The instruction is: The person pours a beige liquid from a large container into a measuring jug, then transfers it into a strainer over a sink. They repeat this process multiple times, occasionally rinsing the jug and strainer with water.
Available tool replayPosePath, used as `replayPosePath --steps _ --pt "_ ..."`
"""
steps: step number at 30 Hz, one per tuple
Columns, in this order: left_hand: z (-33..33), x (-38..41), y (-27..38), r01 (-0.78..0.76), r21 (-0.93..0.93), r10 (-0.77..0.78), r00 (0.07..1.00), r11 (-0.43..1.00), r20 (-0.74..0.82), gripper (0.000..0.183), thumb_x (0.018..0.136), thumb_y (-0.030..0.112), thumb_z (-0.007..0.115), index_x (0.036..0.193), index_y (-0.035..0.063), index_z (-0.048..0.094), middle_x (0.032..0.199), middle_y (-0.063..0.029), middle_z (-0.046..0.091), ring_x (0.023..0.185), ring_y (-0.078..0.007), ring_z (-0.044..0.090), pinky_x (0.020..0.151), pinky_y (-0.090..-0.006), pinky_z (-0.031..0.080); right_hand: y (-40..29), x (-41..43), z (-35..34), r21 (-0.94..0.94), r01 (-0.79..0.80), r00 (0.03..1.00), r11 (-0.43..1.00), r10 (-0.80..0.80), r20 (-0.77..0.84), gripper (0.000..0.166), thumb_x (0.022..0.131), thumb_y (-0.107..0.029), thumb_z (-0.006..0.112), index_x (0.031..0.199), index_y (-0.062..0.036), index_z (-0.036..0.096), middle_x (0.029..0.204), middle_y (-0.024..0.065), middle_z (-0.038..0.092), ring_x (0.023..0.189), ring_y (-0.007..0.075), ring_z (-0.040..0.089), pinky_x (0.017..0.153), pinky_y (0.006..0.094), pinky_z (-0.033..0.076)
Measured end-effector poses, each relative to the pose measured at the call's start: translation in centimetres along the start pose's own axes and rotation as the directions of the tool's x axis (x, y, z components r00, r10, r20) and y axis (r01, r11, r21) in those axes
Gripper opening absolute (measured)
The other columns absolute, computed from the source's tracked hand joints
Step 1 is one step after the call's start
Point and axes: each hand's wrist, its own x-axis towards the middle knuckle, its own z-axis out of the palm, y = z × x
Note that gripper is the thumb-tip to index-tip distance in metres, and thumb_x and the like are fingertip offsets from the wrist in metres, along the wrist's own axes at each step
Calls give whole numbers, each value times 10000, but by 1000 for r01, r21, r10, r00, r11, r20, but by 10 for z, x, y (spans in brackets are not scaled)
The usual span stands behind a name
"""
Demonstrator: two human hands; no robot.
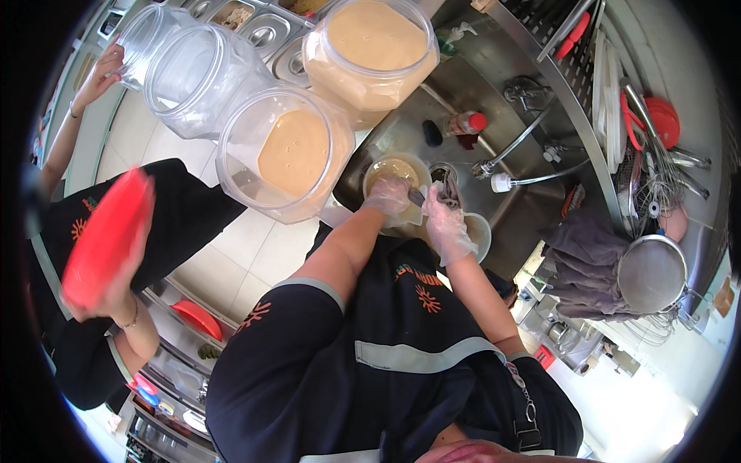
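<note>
My left hand (pixel 389 195), in a clear plastic glove, reaches into a translucent plastic tub (pixel 427 168) of cloudy liquid in the steel sink. Its fingertips are hidden, so its grip is unclear. My right hand (pixel 450 230), gloved too, grips a bunched grey cloth (pixel 448 194) beside the tub's rim. A darker grey piece (pixel 415 197) shows between the two hands; whether it joins the cloth I cannot tell. Under my right wrist, partly covered, stands a second translucent tub (pixel 485 234). The sink drain (pixel 444 172) lies just past the cloth.
Two large clear jars of beige liquid (pixel 283 199) (pixel 370 87) stand left of the sink, near empty clear jars (pixel 191 87). A co-worker touches one jar and holds a red lid (pixel 110 243). A spray hose (pixel 521 180), red-capped bottle (pixel 466 122), whisks (pixel 660 179) and strainer (pixel 651 275) are at right.
</note>
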Motion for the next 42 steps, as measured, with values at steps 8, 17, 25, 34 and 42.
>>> replayPosePath --steps 8,17,25,34,42 --pt "3 -4 8 -94 124 98 995 988 -21 378 854 325 655 1110 82 791 1186 -161 753 1173 -332 697 1003 -466 539 -6 19 -2 24 -210 964 977 211 -159 615 993 -546 695 1295 -12 647 1100 89 731 1030 208 668 925 370 521" --pt "-7 -10 11 -108 185 149 963 977 -224 520 873 417 680 1185 3 719 1189 -244 706 1113 -385 707 952 -496 564 33 7 -7 216 8 995 976 13 -95 523 1067 -514 546 1262 -35 625 1154 106 700 1063 243 647 951 359 486" --pt "43 24 -15 -75 -24 71 989 997 -132 375 920 272 636 1190 20 703 1147 -231 730 1075 -391 723 936 -510 579 2 -48 -3 566 136 986 813 -56 -156 245 1051 -324 686 1032 -85 632 847 8 623 730 127 574 661 302 465" --pt "33 6 -4 -150 141 165 981 979 -105 381 973 267 568 1294 91 675 1284 -179 679 1199 -345 656 1025 -493 517 30 -24 -17 207 -2 997 978 19 -81 605 1024 -517 651 1374 -25 611 1276 121 705 1157 212 659 1023 355 491" --pt "29 8 -2 -70 46 76 987 996 -143 315 1053 212 470 1269 128 683 1196 -166 743 1100 -337 726 942 -486 576 13 -42 -19 483 25 998 875 4 -58 567 1003 -462 709 1364 -34 616 1235 96 706 1133 178 663 983 337 512"
